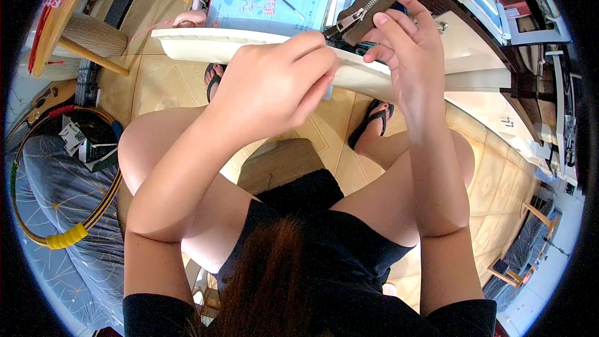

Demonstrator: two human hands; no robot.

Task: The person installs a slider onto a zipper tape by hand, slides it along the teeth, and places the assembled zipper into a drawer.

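Note:
A brown zipper (373, 5) with silvery metal teeth and a slider is held up above the open drawer. My right hand (409, 40) grips its right side between thumb and fingers, with the other fingers partly curled. Close to the zipper's lower left end, my left hand (284, 81) is closed, its back toward me. The curled fingers hide whatever is in it. Between the hands, the zipper's dark lower end reaches near the left knuckles; I cannot tell if they touch.
The pulled-out drawer (218, 42) holds a light blue sheet (265, 9) with a thin pen-like stick (281, 1) on it. Cabinet doors (468, 43) stand at right. A wooden stool (93, 56) and a hoop (67, 236) are at left.

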